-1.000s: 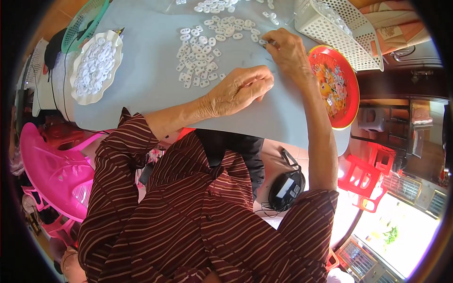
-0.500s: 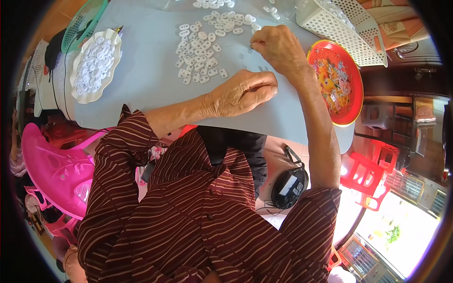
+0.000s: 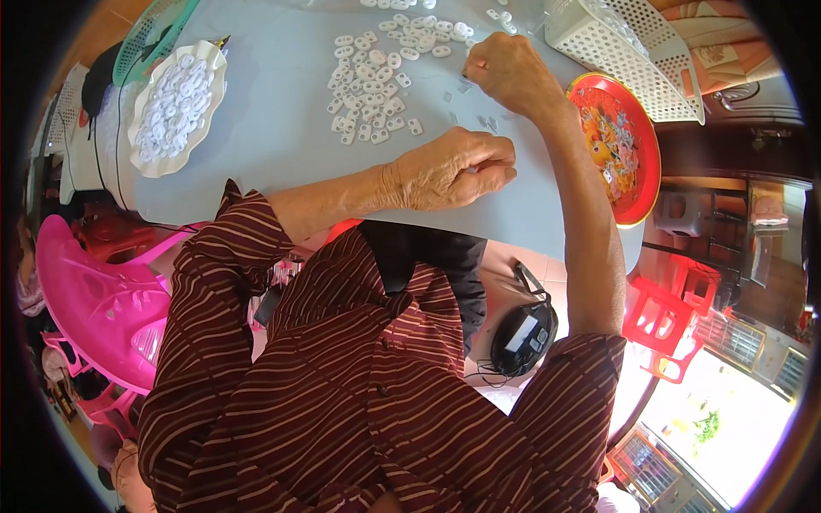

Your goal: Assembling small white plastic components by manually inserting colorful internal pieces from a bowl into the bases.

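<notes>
Left hand: the left hand (image 3: 449, 171) rests on the grey table (image 3: 274, 128), fingers curled nearly closed; whether they pinch anything cannot be told.
Right hand: the right hand (image 3: 509, 68) is fisted, fingertips down beside the white plastic rings (image 3: 380, 73); contents unclear.
Surroundings: white dish of rings (image 3: 175, 107) far left; red tray (image 3: 620, 145) right; white basket (image 3: 624, 51) behind it.
</notes>
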{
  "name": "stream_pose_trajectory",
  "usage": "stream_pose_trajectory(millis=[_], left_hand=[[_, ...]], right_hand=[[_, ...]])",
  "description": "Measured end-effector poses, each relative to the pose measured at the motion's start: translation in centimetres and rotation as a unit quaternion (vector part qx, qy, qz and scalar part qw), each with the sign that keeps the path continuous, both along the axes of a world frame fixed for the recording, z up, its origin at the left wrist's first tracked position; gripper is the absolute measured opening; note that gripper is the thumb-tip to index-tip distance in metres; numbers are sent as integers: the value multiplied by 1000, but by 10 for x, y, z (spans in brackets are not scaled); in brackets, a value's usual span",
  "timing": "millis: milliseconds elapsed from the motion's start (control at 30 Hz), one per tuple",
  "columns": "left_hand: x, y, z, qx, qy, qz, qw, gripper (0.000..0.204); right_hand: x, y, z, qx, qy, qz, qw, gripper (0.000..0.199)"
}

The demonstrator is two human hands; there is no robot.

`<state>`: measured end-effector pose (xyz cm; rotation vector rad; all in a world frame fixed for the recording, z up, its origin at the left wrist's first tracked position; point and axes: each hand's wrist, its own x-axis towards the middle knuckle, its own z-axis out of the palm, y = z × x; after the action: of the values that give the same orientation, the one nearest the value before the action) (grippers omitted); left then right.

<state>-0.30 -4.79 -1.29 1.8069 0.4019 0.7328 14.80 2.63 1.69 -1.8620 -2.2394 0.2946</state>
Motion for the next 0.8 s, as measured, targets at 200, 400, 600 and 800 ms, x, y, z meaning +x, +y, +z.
stream_pose_trajectory(millis=[200, 400, 600, 800], left_hand=[[1, 1, 0, 12, 28, -17, 999, 10], [-1, 0, -1, 8, 22, -19, 1000, 10], [0, 0, -2, 38, 30, -25, 999, 10], [-4, -9, 2, 71, 35, -39, 996, 12]], right_hand=[[11, 0, 7, -52, 93, 66, 992, 15], [-7, -7, 7, -11, 32, 49, 998, 12], [-11, -8, 14, -9, -66, 60, 996, 12], [-1, -44, 16, 99, 132, 29, 986, 14]])
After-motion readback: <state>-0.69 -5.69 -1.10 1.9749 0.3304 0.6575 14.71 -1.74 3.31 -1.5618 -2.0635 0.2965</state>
